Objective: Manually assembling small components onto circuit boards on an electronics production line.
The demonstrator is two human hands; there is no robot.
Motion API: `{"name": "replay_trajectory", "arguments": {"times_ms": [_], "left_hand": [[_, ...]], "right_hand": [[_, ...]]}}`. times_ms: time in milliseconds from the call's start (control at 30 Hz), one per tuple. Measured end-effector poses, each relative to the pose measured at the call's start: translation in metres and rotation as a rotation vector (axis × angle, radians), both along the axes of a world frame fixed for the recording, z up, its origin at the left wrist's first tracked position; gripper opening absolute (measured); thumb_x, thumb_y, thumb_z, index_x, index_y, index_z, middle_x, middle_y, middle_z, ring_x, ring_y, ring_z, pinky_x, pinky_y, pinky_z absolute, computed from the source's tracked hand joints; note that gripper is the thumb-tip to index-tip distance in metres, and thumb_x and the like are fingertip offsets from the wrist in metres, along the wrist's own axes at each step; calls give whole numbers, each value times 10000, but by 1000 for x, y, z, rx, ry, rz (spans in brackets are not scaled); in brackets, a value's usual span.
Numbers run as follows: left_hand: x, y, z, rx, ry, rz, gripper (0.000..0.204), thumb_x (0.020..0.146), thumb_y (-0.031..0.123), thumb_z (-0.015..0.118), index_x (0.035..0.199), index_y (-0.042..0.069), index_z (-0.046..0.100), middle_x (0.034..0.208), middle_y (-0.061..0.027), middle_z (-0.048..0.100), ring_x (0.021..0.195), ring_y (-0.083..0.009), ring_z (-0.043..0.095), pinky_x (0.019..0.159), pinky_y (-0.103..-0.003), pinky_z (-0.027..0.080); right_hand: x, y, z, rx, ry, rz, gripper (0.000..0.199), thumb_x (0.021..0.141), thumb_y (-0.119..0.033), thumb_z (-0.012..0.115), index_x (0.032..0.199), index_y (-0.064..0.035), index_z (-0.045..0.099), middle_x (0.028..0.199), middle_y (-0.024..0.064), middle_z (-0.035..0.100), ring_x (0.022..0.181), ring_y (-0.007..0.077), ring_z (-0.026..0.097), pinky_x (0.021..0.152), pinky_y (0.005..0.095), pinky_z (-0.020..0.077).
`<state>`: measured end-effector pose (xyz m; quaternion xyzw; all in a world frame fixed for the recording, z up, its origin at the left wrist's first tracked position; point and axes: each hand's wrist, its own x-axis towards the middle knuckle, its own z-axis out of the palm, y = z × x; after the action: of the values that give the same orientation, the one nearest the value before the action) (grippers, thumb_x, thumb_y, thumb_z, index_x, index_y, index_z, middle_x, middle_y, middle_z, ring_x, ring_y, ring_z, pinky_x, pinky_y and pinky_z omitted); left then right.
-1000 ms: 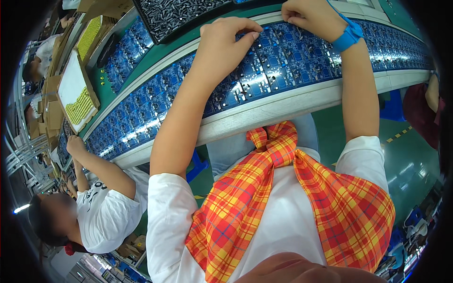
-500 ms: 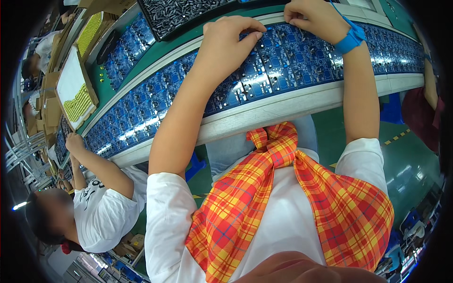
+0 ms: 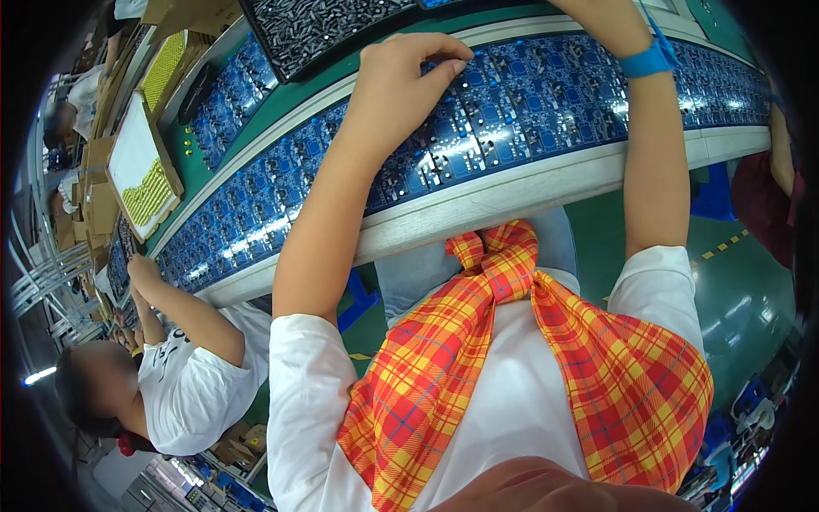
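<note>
My left hand (image 3: 399, 90) is over a long row of blue circuit boards (image 3: 533, 124), its index finger and thumb brought together near the boards' far edge. Whatever lies between those fingertips is too small to make out. Farther right, my right hand (image 3: 607, 24) reaches past the far side of the row. The top of the picture cuts off its fingers, so its grip is hidden. A blue wrist strap (image 3: 648, 61) with a cord circles my right wrist. Small dark and silvery components stand on the boards.
Beyond the boards sits a black tray (image 3: 320, 34) heaped with small dark cylindrical parts. More blue boards (image 3: 229, 102) lie on the green surface, near a cardboard box (image 3: 136, 166) of yellow parts. A metal rail (image 3: 512, 175) runs along the near edge. A co-worker (image 3: 200, 375) sits at left.
My right hand has moved away from the boards, up and rightward past their far edge, and its fingers have left the picture. My left hand stays nearly in place, still pinched.
</note>
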<state>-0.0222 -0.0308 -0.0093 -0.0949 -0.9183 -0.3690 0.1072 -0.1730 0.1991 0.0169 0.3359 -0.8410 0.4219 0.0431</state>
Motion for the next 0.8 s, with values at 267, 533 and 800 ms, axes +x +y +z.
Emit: {"name": "replay_trajectory", "arguments": {"times_ms": [267,533,800], "left_hand": [[-9,23,-8,-127,61,-50,174,904,158,737,1064,108,785,963,-69,745,928,-219,695,859,-361,505],[-18,37,-15,-435,226,-94,94,896,147,708,939,158,791,914,-8,699,975,-228,596,921,-434,341],[-24,37,-13,-527,292,-149,87,888,143,713,909,168,793,922,9,695,984,-219,580,937,-438,354]], "right_hand": [[-16,-40,-23,219,255,18,294,920,-297,682,962,-16,758,889,187,729,865,366,696,791,430,544],[-37,-41,-47,-61,81,44,180,873,-205,730,902,-29,747,865,163,731,851,325,710,772,401,546],[-32,-38,-48,-144,152,-15,148,865,-173,741,918,-35,734,866,155,729,815,311,708,741,393,544]]}}
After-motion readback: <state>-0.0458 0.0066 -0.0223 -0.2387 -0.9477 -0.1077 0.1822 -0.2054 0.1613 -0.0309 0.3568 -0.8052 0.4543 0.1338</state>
